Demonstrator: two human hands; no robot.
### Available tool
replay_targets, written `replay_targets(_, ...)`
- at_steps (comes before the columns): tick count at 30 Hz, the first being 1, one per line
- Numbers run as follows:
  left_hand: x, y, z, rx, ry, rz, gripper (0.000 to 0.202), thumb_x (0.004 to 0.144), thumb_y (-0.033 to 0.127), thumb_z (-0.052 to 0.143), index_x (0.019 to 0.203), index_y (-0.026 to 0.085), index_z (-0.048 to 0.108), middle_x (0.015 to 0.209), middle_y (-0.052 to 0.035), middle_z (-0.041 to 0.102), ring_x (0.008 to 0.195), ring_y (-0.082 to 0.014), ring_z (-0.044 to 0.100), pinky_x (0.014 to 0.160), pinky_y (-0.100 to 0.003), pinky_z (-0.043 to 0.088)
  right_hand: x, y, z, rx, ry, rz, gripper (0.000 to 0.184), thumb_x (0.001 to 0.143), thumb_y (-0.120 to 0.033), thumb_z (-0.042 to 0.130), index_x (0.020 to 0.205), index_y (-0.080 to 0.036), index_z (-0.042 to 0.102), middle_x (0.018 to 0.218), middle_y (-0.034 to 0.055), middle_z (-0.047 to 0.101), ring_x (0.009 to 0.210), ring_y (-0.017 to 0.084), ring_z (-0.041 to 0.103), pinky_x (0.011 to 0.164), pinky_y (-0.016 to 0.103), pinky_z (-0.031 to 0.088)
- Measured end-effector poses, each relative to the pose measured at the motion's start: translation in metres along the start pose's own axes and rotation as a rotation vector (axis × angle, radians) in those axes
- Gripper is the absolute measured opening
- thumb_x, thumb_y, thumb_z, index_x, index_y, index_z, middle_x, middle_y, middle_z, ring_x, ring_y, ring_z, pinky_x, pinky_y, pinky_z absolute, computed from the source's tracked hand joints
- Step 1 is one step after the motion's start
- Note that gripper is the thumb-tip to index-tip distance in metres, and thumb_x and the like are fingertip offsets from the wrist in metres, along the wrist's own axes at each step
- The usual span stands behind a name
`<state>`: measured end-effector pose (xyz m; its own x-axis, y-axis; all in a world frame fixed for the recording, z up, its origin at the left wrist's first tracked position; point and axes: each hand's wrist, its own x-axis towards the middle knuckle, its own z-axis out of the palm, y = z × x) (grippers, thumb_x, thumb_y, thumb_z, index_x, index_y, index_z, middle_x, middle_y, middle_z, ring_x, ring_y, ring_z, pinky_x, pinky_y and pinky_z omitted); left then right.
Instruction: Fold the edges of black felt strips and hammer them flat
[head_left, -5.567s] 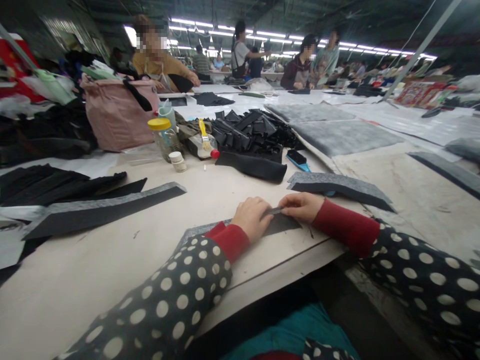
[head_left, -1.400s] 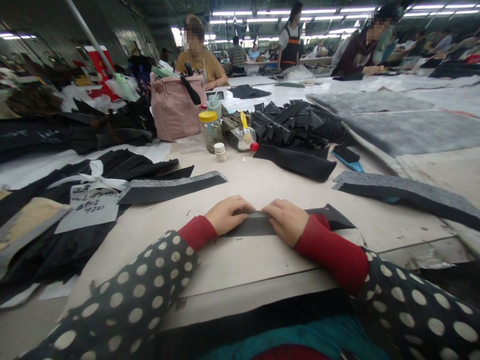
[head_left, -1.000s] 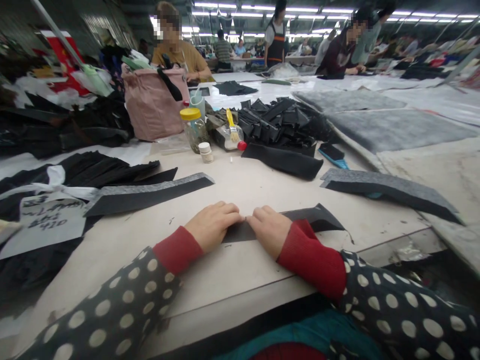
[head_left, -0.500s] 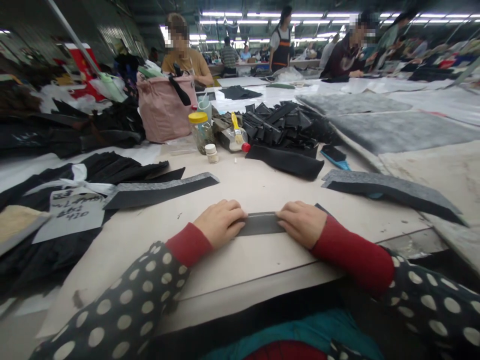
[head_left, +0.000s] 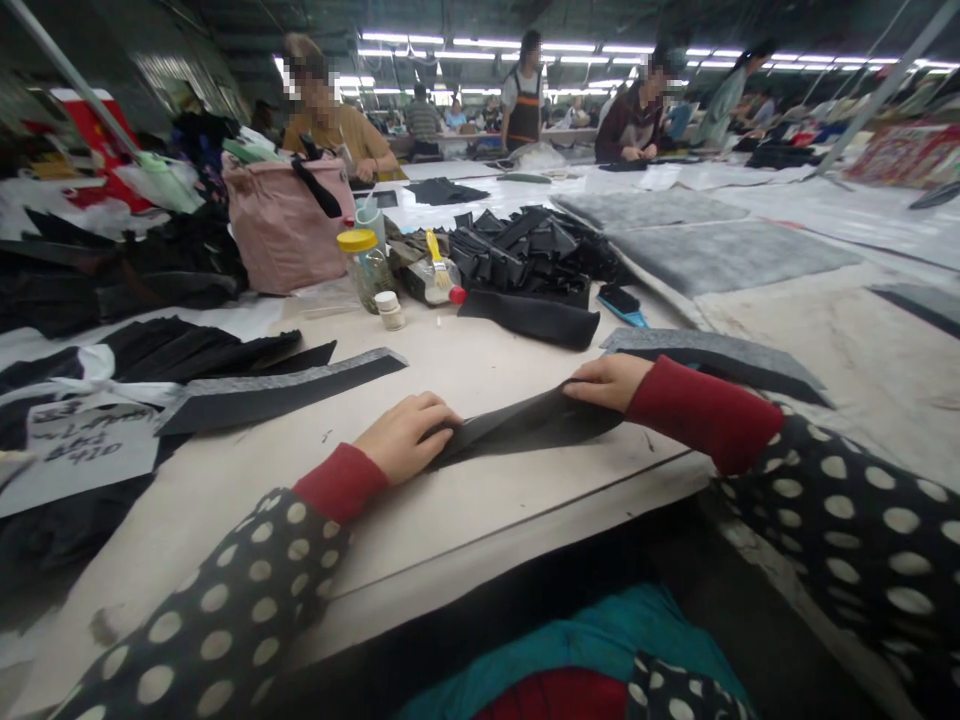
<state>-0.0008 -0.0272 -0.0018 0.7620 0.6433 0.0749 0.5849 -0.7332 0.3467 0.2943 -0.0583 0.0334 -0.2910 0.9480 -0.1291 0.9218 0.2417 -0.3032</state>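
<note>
The left hand (head_left: 405, 436) and right hand (head_left: 606, 382) are lifting a black strip (head_left: 525, 423) off the counter (head_left: 525, 510), fingers clamped on its ends.

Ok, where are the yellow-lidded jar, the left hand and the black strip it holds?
Yellow-lidded jar (head_left: 366, 276), head view, on its body.
Left hand (head_left: 405, 437), head view, on its back.
Black strip (head_left: 525, 425), head view, on its middle.

The left hand (head_left: 405, 437) hides one end of the black fabric strip (head_left: 525, 422), its polka-dot sleeve (head_left: 225, 600) runs off the picture's bottom edge, and handwriting on the paper tag (head_left: 86, 450) left of the strip is too blurred to read.
</note>
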Motion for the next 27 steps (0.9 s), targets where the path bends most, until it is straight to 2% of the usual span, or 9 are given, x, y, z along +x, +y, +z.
replay_targets(2, 0.000, -0.001, 0.000, -0.004, 0.006, 0.001, 0.024, 0.080, 0.020, 0.041, 0.097, 0.021, 0.058, 0.097, -0.0042, 0.052, 0.090, -0.0170, 0.048, 0.085, -0.032, 0.039, 0.005, 0.000, -0.002, 0.031, -0.052, 0.057, 0.039, 0.081, -0.044, 0.038, 0.071, -0.017, 0.064, 0.056, -0.0003, 0.059, 0.054, 0.011, 0.052, 0.053, 0.022, 0.039)
replay_targets(4, 0.000, -0.001, 0.001, -0.009, 0.006, 0.001, 0.024, 0.079, 0.018, 0.041, 0.096, 0.021, 0.058, 0.097, -0.0042, 0.052, 0.091, -0.0172, 0.048, 0.085, -0.032, 0.039, 0.007, 0.002, -0.002, 0.067, -0.072, 0.075, 0.039, 0.081, -0.045, 0.039, 0.073, -0.017, 0.065, 0.058, -0.0001, 0.060, 0.054, 0.011, 0.053, 0.054, 0.022, 0.039)
replay_targets(8, 0.000, 0.000, 0.001, -0.016, -0.002, 0.006, 0.025, 0.078, 0.017, 0.042, 0.097, 0.020, 0.058, 0.097, -0.0046, 0.052, 0.091, -0.0173, 0.048, 0.085, -0.031, 0.039, -0.001, 0.008, 0.002, 0.184, -0.037, 0.014, 0.036, 0.077, -0.046, 0.046, 0.085, -0.017, 0.067, 0.075, 0.0024, 0.065, 0.071, 0.015, 0.058, 0.068, 0.025, 0.043)
replay_targets(12, 0.000, -0.002, -0.001, -0.025, -0.001, -0.009, 0.029, 0.078, 0.019, 0.043, 0.104, 0.020, 0.055, 0.098, -0.0055, 0.053, 0.092, -0.0174, 0.050, 0.085, -0.030, 0.039, -0.021, 0.012, 0.007, 0.340, -0.040, 0.006, 0.049, 0.082, -0.052, 0.032, 0.088, -0.019, 0.067, 0.089, 0.0052, 0.065, 0.082, 0.018, 0.058, 0.072, 0.028, 0.044)
replay_targets(14, 0.001, -0.004, -0.003, -0.052, -0.018, -0.059, 0.033, 0.077, 0.022, 0.046, 0.109, 0.019, 0.052, 0.099, -0.0056, 0.054, 0.091, -0.0175, 0.051, 0.084, -0.030, 0.040, -0.032, 0.012, 0.012, 0.397, -0.107, 0.001, 0.046, 0.081, -0.049, 0.034, 0.091, -0.019, 0.067, 0.087, 0.0051, 0.065, 0.079, 0.018, 0.059, 0.070, 0.028, 0.045)
replay_targets(17, 0.004, -0.006, -0.006, -0.117, -0.074, -0.168, 0.040, 0.073, 0.027, 0.051, 0.113, 0.020, 0.049, 0.097, -0.0038, 0.057, 0.088, -0.0179, 0.053, 0.081, -0.030, 0.041, -0.048, 0.008, 0.021, 0.449, -0.234, -0.061, 0.042, 0.071, -0.047, 0.051, 0.100, -0.019, 0.062, 0.081, 0.0030, 0.065, 0.069, 0.016, 0.059, 0.063, 0.025, 0.045)
replay_targets(20, 0.013, -0.008, -0.007, -0.196, -0.076, -0.190, 0.046, 0.070, 0.025, 0.054, 0.115, 0.021, 0.048, 0.093, -0.0020, 0.057, 0.085, -0.0171, 0.054, 0.080, -0.029, 0.040, -0.053, -0.003, 0.026, 0.516, -0.450, -0.107, 0.048, 0.066, -0.051, 0.055, 0.100, -0.018, 0.062, 0.068, 0.0010, 0.062, 0.057, 0.012, 0.055, 0.052, 0.022, 0.042)
replay_targets(23, 0.026, -0.010, -0.005, -0.298, -0.071, -0.126, 0.052, 0.068, 0.022, 0.056, 0.118, 0.019, 0.045, 0.094, -0.0016, 0.056, 0.084, -0.0154, 0.053, 0.080, -0.027, 0.040, -0.037, -0.019, 0.023, 0.593, -0.556, -0.107, 0.051, 0.067, -0.057, 0.050, 0.090, -0.014, 0.064, 0.066, 0.0031, 0.061, 0.058, 0.012, 0.054, 0.054, 0.022, 0.042)
replay_targets(27, 0.042, -0.011, 0.001, -0.434, -0.078, -0.036, 0.058, 0.067, 0.023, 0.059, 0.122, 0.017, 0.042, 0.089, -0.0015, 0.056, 0.080, -0.0140, 0.052, 0.078, -0.026, 0.040, 0.016, -0.042, 0.024, 0.593, -0.430, -0.013, 0.054, 0.071, -0.057, 0.046, 0.096, -0.011, 0.059, 0.077, 0.0070, 0.061, 0.061, 0.012, 0.055, 0.050, 0.021, 0.041)
